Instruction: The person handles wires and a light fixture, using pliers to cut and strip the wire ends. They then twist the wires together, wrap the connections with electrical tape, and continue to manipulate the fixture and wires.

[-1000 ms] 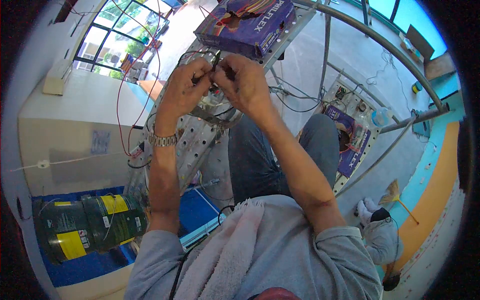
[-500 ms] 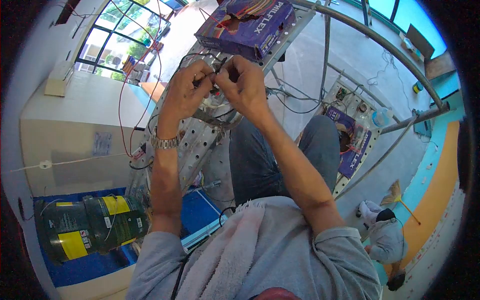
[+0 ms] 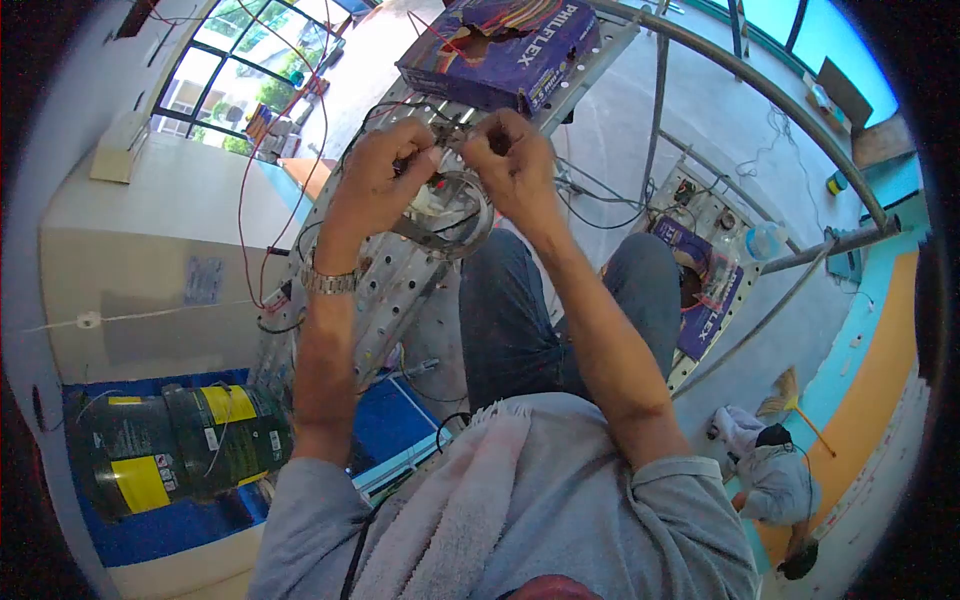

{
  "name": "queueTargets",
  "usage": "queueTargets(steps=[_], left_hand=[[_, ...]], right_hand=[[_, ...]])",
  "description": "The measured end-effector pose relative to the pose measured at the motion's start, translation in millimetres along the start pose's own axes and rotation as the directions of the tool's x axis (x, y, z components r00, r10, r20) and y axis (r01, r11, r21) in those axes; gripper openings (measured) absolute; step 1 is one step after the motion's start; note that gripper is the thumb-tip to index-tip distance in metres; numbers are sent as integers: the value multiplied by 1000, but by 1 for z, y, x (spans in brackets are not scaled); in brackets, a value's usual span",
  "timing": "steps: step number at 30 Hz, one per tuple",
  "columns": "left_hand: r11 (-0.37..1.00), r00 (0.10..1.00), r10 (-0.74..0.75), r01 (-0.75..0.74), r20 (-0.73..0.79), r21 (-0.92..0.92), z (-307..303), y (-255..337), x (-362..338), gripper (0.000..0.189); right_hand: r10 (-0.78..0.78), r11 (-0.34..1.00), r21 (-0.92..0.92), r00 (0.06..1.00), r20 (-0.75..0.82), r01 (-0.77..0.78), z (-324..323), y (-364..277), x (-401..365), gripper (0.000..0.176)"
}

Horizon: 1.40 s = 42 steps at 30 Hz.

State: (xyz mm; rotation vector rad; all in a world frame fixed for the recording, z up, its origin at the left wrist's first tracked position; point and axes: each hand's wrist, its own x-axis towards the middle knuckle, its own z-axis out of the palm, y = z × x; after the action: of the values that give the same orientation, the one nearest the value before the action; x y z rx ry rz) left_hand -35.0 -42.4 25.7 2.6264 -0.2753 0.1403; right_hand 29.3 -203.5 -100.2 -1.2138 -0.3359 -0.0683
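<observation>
My left hand (image 3: 382, 172), with a metal-band watch (image 3: 331, 282) at its wrist, is closed, thumb against fingers. Close by, my right hand (image 3: 515, 168) is closed in a pinch too. Something small and dark shows between the fingertips, too small to name. Just below the hands is a round metal ring (image 3: 470, 235) with pale and red bits inside. It rests at the edge of a perforated metal scaffold plank (image 3: 385, 290). Dark cables (image 3: 590, 190) run off to the right of my right hand.
A torn purple PHILFLEX box (image 3: 500, 50) with wires stands beyond my hands. Curved scaffold tubes (image 3: 780, 85) arch on the right, above a lower plank with another purple box (image 3: 700, 330). Red wires (image 3: 245, 215) hang at left. Dark buckets (image 3: 180, 445) lie lower left. A person (image 3: 775, 480) is far below.
My hands have drawn a little apart, the right one shifting right. More of the metal ring now shows beneath them.
</observation>
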Motion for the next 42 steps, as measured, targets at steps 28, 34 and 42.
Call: queueTargets(steps=[28, 34, 42], left_hand=[[991, 963, 5, -41, -270, -129, 14, -4, 2, 19], [998, 951, 33, -48, -306, -43, 8, 1, 2, 20], [991, 954, -82, 49, -287, -121, 5, -6, -1, 23]], right_hand=[[-2, 942, 335, 997, 72, -22, 35, -21, -14, 15], [-75, 937, 348, 993, 92, 38, 45, -6, -14, 8], [-195, 980, 57, 977, 91, 190, 42, -2, -11, 7]])
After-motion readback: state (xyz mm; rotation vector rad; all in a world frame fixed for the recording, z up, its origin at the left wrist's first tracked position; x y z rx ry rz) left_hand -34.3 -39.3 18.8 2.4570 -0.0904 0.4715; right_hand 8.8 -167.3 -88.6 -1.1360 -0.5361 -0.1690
